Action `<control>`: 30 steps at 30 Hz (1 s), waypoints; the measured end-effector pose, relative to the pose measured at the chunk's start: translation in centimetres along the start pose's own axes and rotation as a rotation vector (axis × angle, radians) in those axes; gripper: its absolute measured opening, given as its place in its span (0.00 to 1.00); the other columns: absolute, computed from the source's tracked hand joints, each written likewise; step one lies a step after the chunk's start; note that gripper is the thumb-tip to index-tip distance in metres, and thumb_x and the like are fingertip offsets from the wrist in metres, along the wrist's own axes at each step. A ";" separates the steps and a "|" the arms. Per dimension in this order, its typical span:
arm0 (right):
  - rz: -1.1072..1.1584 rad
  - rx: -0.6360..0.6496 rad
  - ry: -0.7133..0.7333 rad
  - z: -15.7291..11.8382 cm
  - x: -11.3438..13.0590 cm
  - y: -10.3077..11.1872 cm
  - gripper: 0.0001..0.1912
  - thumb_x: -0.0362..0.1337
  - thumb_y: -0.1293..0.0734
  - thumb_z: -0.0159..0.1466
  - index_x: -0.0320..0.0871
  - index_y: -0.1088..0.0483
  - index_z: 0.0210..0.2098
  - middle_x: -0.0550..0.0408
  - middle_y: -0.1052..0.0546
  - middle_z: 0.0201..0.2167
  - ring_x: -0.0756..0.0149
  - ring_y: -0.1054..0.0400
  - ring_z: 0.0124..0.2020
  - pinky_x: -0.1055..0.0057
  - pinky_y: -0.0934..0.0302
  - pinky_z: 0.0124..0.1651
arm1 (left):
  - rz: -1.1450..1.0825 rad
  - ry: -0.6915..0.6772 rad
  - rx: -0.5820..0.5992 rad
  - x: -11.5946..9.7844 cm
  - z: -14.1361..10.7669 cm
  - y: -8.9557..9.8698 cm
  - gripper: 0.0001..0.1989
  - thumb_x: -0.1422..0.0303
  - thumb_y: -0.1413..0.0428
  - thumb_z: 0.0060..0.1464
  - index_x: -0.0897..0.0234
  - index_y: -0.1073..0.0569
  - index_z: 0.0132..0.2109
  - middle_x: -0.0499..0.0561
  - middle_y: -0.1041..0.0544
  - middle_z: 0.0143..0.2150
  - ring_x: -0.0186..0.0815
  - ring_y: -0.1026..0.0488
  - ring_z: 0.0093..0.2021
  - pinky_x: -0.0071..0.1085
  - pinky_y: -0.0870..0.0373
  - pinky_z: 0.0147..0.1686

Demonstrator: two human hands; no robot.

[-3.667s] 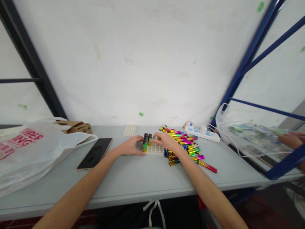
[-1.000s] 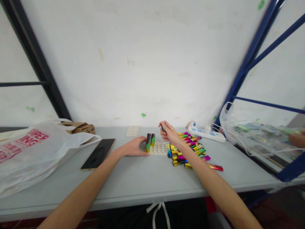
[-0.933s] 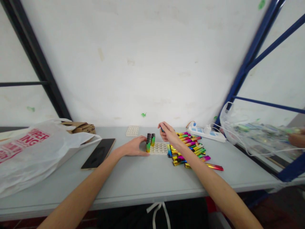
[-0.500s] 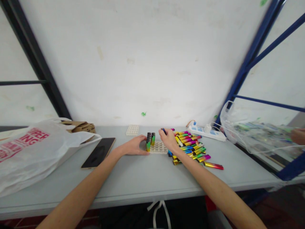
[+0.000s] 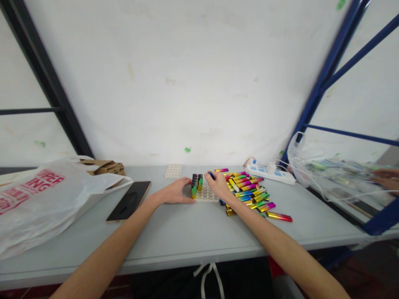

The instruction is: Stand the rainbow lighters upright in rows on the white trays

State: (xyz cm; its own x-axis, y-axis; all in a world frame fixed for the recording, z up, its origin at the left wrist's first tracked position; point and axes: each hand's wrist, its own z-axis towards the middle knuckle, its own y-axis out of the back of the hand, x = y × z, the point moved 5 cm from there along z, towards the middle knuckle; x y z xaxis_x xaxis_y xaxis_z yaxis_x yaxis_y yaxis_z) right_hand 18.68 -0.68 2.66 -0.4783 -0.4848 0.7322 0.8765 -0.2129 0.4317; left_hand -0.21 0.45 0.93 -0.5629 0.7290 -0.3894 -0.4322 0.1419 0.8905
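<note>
A cream tray with round holes lies on the grey table. Several green-gold lighters stand upright in its left part. My left hand rests at the tray's left edge, thumb and fingers apart around that end, touching or close beside the tray. My right hand is above the tray's right part, fingers pinched on a dark blue lighter. Right of the tray lies a loose pile of shiny multicoloured lighters, partly behind my right hand and wrist.
A second cream tray lies near the wall. On the left are a black phone, a white plastic bag and brown cardboard. A power strip sits at the back right; beyond it, another person's hand shows near a clear bag.
My right hand has moved slightly left and down over the tray with the blue lighter. My left hand stays in place. The other person's hand has come further into view.
</note>
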 end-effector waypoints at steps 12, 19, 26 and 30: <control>-0.056 0.092 0.122 -0.2 1.5 0.9 0.17 0.51 0.42 0.72 0.44 0.35 0.38 0.60 0.31 0.27 0.66 0.36 0.30 0.71 0.45 0.36 | -0.004 0.015 -0.005 0.0 0.1 0.0 0.38 0.47 0.33 0.45 0.65 0.28 0.57 0.61 0.24 0.57 0.55 0.26 0.56 0.47 0.31 0.59; -0.384 0.248 0.400 -0.1 2.3 1.6 0.20 0.49 0.40 0.74 0.43 0.34 0.31 0.54 0.28 0.29 0.65 0.36 0.32 0.69 0.44 0.39 | -0.005 0.023 -0.001 0.1 0.0 -0.1 0.38 0.48 0.33 0.46 0.65 0.29 0.58 0.61 0.25 0.59 0.54 0.27 0.58 0.45 0.32 0.60; -0.300 0.324 0.267 -0.1 1.0 1.3 0.18 0.48 0.35 0.71 0.41 0.29 0.31 0.58 0.27 0.23 0.69 0.36 0.24 0.72 0.50 0.30 | -0.008 0.012 0.013 0.2 0.0 -0.1 0.37 0.47 0.33 0.47 0.64 0.29 0.58 0.61 0.25 0.58 0.53 0.26 0.56 0.45 0.31 0.59; -0.372 0.371 0.325 -0.2 1.2 0.5 0.17 0.47 0.34 0.71 0.41 0.26 0.34 0.55 0.24 0.24 0.67 0.34 0.25 0.72 0.49 0.31 | -0.017 0.011 0.005 0.4 0.0 0.0 0.38 0.47 0.33 0.46 0.64 0.29 0.58 0.61 0.25 0.58 0.54 0.26 0.56 0.46 0.31 0.59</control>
State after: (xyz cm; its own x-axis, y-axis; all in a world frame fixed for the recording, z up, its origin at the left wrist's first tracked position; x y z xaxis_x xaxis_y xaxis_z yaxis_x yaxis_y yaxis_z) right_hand 18.54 -1.48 3.64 -0.6562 -0.6811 0.3248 0.5494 -0.1361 0.8244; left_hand -0.42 0.70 0.75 -0.5634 0.7191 -0.4068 -0.4379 0.1577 0.8851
